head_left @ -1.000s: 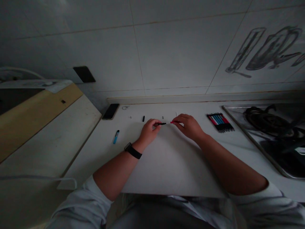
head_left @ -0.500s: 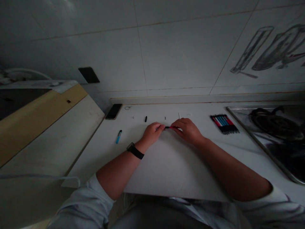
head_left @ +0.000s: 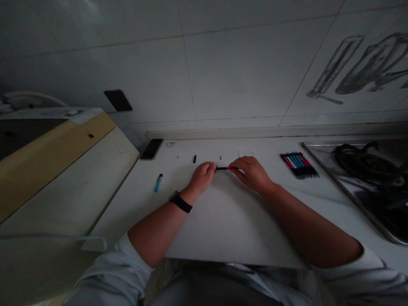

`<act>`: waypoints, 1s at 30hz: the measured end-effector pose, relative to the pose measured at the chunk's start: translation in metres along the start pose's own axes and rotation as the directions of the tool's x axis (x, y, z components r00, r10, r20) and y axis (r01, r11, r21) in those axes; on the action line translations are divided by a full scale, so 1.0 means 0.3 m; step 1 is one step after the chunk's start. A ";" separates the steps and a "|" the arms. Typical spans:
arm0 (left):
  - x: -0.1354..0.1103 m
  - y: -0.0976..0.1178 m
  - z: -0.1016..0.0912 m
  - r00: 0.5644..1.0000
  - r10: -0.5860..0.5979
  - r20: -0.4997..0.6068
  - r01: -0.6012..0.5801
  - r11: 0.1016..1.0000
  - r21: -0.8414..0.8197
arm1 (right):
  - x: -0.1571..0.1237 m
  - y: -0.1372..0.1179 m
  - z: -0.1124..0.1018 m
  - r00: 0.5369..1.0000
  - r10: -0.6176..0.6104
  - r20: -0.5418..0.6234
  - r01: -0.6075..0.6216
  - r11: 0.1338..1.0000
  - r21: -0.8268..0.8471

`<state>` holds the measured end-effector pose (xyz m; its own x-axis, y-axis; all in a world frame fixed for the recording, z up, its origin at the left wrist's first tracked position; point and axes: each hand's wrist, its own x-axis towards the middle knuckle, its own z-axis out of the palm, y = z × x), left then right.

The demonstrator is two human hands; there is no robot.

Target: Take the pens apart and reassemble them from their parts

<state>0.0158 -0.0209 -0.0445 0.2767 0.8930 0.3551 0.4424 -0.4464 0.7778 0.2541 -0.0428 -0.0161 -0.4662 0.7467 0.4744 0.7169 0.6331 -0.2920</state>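
Between my two hands lies a thin pen (head_left: 224, 168), black toward the left and red toward the right. My left hand (head_left: 203, 175), with a black watch on its wrist, pinches the black end. The fingers of my right hand (head_left: 250, 172) are closed around the red end and hide part of it. Just beyond them on the white counter (head_left: 223, 221) are a black pen cap (head_left: 194, 159), a tiny dark piece (head_left: 220, 157) and a thin white stick (head_left: 239, 154). A blue pen part with a black end (head_left: 158, 182) rests left of my left hand.
A phone (head_left: 152, 149) lies at the counter's back left, near a small ring-shaped item (head_left: 170, 144). Several red, white and blue pens (head_left: 298, 165) sit side by side at the right. Beyond them is a gas stove (head_left: 366, 170). A tiled wall (head_left: 236, 76) rises behind.
My left hand has shifted slightly left and up, and more of the pen's black part shows between the hands. My right hand has barely moved.
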 end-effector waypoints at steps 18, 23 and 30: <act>0.007 -0.014 0.005 0.996 0.067 0.058 -0.071 0.996 0.058 | 0.002 0.001 -0.003 1.000 0.000 0.001 0.000 1.000 -0.006; 0.002 -0.019 0.014 0.994 0.107 -0.036 -0.108 0.994 -0.028 | 0.002 0.005 -0.006 1.000 0.003 -0.012 -0.004 1.000 -0.028; 0.009 -0.011 0.006 0.996 0.085 0.039 -0.086 0.996 0.027 | -0.002 0.003 -0.003 1.000 -0.020 -0.008 0.020 1.000 -0.006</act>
<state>0.0166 -0.0171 -0.0471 0.3462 0.8491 0.3991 0.4400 -0.5226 0.7302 0.2555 -0.0426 -0.0159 -0.4764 0.7319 0.4872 0.7102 0.6470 -0.2774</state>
